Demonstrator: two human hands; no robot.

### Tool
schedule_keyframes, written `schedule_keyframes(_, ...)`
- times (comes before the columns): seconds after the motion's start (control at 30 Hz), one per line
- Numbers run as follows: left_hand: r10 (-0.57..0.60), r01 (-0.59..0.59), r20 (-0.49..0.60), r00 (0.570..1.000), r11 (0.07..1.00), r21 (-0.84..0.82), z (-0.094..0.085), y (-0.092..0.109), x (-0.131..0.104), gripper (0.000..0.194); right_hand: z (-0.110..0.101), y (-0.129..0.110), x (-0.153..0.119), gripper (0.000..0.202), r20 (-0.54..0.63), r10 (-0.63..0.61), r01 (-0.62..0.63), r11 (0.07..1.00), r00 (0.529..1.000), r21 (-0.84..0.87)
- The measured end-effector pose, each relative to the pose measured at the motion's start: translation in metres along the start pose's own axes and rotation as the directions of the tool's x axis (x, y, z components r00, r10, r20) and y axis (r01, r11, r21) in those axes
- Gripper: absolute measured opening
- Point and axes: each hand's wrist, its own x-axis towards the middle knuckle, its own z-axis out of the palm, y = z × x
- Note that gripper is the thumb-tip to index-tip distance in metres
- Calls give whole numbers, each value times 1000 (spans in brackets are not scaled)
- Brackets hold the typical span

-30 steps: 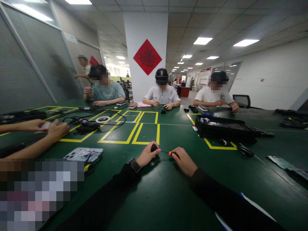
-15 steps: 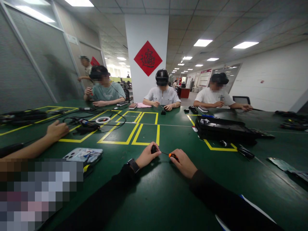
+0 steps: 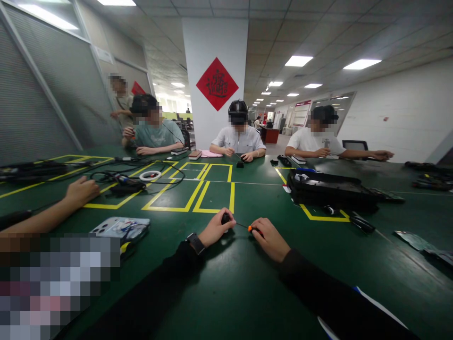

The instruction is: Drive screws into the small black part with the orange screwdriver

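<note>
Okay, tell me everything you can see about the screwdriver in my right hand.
The screwdriver has a bright orange collar and a thin, dark shaft that looks like metal. Your right hand covers most of its handle, leaving little but orange and dark patches visible. It lies nearly level, the shaft pointing left toward the small black part in your left hand. I can't tell whether the tip touches that part.

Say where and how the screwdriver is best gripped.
Probably by the handle, from the right, as the right hand has it: this thicker end, with its orange collar, lies rightmost. The thin shaft points left toward the left hand, which holds a black part, so fingers seem better kept off it.
</note>
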Motion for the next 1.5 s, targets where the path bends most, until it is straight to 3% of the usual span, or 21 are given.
schedule_keyframes(0.77, 32, -31, -23, 999, 998, 46, 0, 5, -1, 22, 3, 7, -2, 16, -25, 112, -110, 991, 993, 74)
schedule_keyframes(1.1, 42, -41, -23, 999, 998, 39, 1, 1, 0, 23, 5, 10, -1, 15, -49, 115, -110, 990, 992, 85)
schedule_keyframes(1.27, 59, -59, 1, 998, 996, 66, 0, 5, -1, 20, 3, 6, -2, 17, 11, 85, -85, 988, 996, 130)
schedule_keyframes(1.5, 74, -75, 11, 997, 994, 74, 1, 9, -2, 18, 1, 0, 0, 22, 10, 45, -46, 999, 999, 14)
